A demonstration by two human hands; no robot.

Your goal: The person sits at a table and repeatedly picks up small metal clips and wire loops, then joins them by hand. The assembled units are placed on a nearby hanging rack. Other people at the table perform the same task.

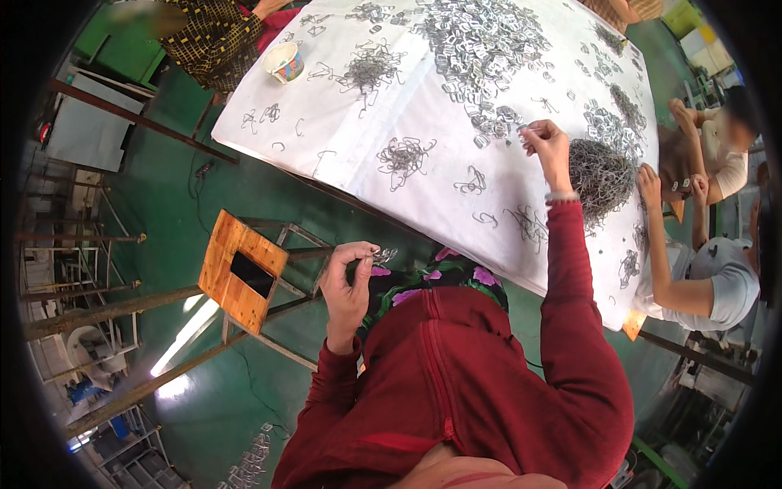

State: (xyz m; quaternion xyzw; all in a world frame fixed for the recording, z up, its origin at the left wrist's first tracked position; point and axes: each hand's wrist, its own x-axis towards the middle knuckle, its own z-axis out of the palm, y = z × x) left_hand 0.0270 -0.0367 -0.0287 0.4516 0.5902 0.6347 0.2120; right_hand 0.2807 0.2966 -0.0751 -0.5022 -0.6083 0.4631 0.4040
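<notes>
Rm.: green flr. [281, 191] around your stn.; co-workers at the R side and far L of the tbl. Tbl. [444, 134]: white cover, near edge just beyond your lap. Large pile of flat metal buckles [485, 41] lies toward the far side; dense heap of wire hooks [603, 175] sits just beside your R wrist. Wooden stool [225, 244], to your L, apart from the tbl., carries a dark flat device [252, 274]. Small hook clusters [403, 159] lie spread over the cover. Container: one white tub [287, 68] w/ coloured marks, nr. the tbl.'s L edge; contents cannot be made out. R hand [550, 151]: over the tbl., thumb and fingers pinching a small metal pc. [523, 129], nr. loose buckles. L hand [345, 287]: off the tbl., by your lap, fingertips gripping a bunch of metal pcs. [384, 256]
</notes>
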